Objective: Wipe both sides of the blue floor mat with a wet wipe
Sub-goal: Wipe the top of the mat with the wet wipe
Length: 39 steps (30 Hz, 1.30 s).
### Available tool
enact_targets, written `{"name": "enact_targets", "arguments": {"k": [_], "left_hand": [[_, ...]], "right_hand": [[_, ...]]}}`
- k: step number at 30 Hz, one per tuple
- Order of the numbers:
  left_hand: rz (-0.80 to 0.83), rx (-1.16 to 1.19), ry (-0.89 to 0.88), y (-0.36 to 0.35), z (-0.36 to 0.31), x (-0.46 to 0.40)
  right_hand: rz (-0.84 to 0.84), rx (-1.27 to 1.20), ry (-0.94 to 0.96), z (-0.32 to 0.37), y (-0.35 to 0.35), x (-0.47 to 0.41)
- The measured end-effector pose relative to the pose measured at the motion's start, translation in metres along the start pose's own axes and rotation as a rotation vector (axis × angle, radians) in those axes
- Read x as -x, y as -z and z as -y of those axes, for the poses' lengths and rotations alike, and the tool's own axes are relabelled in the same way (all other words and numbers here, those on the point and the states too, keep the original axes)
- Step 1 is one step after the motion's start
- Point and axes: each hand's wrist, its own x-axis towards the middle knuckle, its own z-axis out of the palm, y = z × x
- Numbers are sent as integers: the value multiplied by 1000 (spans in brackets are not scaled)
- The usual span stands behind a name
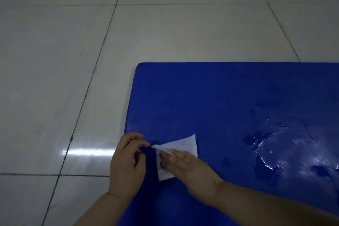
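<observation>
White wet wipe [178, 154] lies on the blue floor mat [229, 101] under the flat right hand [190, 169], its corner pinched by the left hand [128, 159], so it might tear or bunch.

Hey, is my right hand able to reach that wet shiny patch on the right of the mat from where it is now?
Probably yes. The right hand lies flat on the wet wipe near the blue mat's left edge, and only bare mat separates it from the wet patch. Nothing blocks a sweep rightward.
</observation>
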Motion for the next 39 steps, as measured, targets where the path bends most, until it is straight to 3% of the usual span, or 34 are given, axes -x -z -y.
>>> {"name": "enact_targets", "arguments": {"k": [3, 6, 10, 13, 16, 19, 21, 24, 25, 28, 32, 37, 39], "left_hand": [[6, -13, 15, 1, 1, 3], [-4, -18, 23, 5, 4, 7], [-5, -22, 30, 8, 6, 10], [-1, -42, 36, 5, 4, 10], [9, -29, 35, 4, 2, 10], [15, -27, 45, 5, 2, 11], [10, -31, 42, 4, 2, 11], [17, -36, 24, 1, -2, 7], [23, -40, 18, 0, -3, 5], [30, -38, 24, 0, -8, 0], [11, -30, 15, 1, -10, -5], [10, -31, 7, -1, -13, -5], [23, -30, 10, 0, -14, -3]], "right_hand": [[-115, 98, -211, -29, 9, -15], [-45, 4, -479, -44, 21, -23], [106, 113, -284, -8, 11, 6], [-15, 14, -142, 0, 4, 21], [-133, 11, -416, -47, 14, 12], [-3, 248, -544, -68, 22, -1], [27, 331, -385, -46, 12, 5], [162, 95, -137, 3, 1, 22], [115, 119, -122, 2, -1, 24], [-78, 238, -227, -35, 10, 11], [7, 141, -469, -47, 20, 1], [9, 105, -261, -20, -6, 28], [-72, 169, -352, -38, 4, 28]]}}
